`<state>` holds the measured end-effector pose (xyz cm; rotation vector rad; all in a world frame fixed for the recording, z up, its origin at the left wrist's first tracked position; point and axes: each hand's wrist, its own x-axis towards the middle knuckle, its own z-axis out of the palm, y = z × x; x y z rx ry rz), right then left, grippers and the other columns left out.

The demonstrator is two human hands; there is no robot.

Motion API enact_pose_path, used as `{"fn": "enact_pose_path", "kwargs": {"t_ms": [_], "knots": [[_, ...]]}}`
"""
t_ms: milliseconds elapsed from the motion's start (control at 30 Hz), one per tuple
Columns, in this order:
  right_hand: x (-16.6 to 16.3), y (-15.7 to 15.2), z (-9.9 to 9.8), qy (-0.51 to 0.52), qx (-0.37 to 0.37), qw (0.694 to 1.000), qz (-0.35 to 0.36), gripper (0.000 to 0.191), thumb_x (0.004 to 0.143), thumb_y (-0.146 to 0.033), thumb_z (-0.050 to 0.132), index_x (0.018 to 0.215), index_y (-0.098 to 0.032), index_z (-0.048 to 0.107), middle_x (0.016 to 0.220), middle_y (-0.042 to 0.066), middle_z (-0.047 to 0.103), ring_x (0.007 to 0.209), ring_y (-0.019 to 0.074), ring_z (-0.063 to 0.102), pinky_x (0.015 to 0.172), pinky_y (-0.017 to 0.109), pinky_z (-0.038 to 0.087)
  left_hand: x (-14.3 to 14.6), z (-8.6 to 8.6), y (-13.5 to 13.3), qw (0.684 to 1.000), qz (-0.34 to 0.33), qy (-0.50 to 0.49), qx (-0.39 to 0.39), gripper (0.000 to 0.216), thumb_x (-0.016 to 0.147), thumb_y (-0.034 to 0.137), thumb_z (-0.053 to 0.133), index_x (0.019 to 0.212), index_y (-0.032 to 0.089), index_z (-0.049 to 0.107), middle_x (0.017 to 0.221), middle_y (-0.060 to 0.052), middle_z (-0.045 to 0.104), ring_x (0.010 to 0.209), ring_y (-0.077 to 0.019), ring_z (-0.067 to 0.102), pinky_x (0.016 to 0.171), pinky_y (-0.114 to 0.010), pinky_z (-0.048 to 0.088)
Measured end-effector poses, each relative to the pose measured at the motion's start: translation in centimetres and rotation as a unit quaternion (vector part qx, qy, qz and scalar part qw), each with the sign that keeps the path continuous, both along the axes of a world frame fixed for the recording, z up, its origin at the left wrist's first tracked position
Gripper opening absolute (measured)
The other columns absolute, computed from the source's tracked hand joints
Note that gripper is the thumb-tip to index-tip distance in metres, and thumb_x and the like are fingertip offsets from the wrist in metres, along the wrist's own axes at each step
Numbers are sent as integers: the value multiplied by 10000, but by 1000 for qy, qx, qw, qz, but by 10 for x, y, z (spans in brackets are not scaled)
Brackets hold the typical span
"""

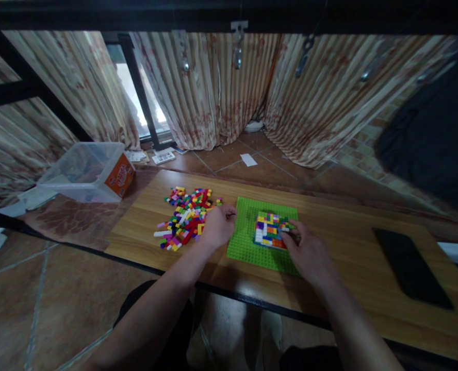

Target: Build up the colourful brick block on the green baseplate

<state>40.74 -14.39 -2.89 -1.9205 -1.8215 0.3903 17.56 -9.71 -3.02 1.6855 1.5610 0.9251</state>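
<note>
A bright green studded baseplate (248, 252) lies on a low wooden table. On it sits a rectangular block of multicoloured toy bricks (270, 229). My right hand (308, 250) is at the block's right end, its thumb and fingers closed against that end. Over the baseplate's left edge is my left hand (220, 225), fingers curled together; whether a small brick is between them I cannot make out. A heap of loose toy bricks (186, 216) in many colours spreads on the wood just left of that hand, which partly covers its right side.
A dark flat panel (412, 268) lies on the wooden table (348, 226) at the right. A clear plastic bin (84, 172) with an orange label stands on the floor at the left. Beyond the table are striped curtains (213, 93) and a white paper (248, 159) on the tiles.
</note>
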Motion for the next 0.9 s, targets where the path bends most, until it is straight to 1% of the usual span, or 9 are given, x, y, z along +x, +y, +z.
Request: {"fn": "enact_pose_path", "kwargs": {"t_ms": [133, 200, 267, 333, 433, 567, 633, 733, 900], "knots": [[0, 0, -1, 8, 4, 1000, 1, 465, 893, -407, 498, 1262, -135, 569, 1035, 161, 739, 914, 303, 708, 840, 452, 520, -9, 10, -3, 989, 13, 150, 9, 222, 802, 82, 501, 815, 162, 708, 792, -63, 726, 756, -183, 665, 688, -260, 465], [0, 0, -1, 9, 1, 1000, 1, 464, 893, -409, 497, 1264, -141, 568, 1039, 159, 739, 910, 302, 709, 837, 454, 521, -12, 13, -3, 979, 28, 203, 8, 220, 816, 98, 503, 839, 167, 710, 811, -77, 730, 784, -204, 672, 711, -282, 469], [0, 0, -1, 3, -2, 1000, -1, 461, 890, -408, 498, 1259, -142, 571, 1031, 157, 741, 896, 305, 710, 826, 456, 522, -15, 14, -1, 973, 35, 227, 3, 216, 824, 108, 506, 850, 167, 711, 800, -85, 729, 785, -216, 673, 715, -294, 472], [0, 0, -1, -4, -1, 1000, -1, 461, 888, -404, 496, 1256, -136, 574, 1029, 161, 739, 892, 309, 709, 825, 458, 520, -16, 15, 0, 974, 37, 223, 5, 209, 826, 111, 514, 846, 166, 715, 787, -85, 727, 780, -215, 672, 715, -293, 476], [0, 0, -1, -4, 3, 1000, -1, 465, 889, -409, 491, 1254, -134, 576, 1031, 164, 737, 888, 306, 707, 825, 455, 518, -15, 13, 0, 985, 21, 169, 32, 205, 821, 104, 531, 841, 165, 725, 793, -66, 728, 760, -189, 665, 722, -276, 480], [1, 0, -2, 6, -4, 1000, 4, 478, 891, -425, 481, 1259, -133, 571, 1021, 156, 739, 844, 289, 704, 796, 440, 522, -3, 7, -4, 998, -36, 20, 52, 177, 818, 127, 580, 876, 169, 741, 775, -23, 721, 697, -138, 641, 679, -230, 486], [1, 1, -2, 5, -7, 1000, 5, 483, 893, -430, 475, 1265, -135, 568, 1022, 153, 739, 831, 284, 702, 786, 437, 521, 7, 3, -7, 996, -53, -47, 46, 148, 805, 139, 613, 866, 164, 746, 775, -19, 722, 698, -131, 637, 662, -220, 487], [1, 1, -1, 2, -8, 1000, -3, 485, 889, -430, 483, 1266, -138, 568, 1025, 150, 739, 854, 285, 701, 801, 436, 518, 22, -1, -11, 991, -63, -117, 22, 123, 786, 121, 637, 833, 154, 747, 777, -21, 726, 708, -127, 641, 672, -218, 493], [-1, 0, 1, 0, -8, 1000, -10, 479, 888, -421, 486, 1263, -136, 570, 1027, 150, 738, 857, 287, 702, 807, 436, 517, 36, -5, -15, 982, -61, -179, -13, 105, 771, 98, 650, 785, 152, 738, 751, -18, 720, 692, -124, 638, 674, -226, 508]]}}
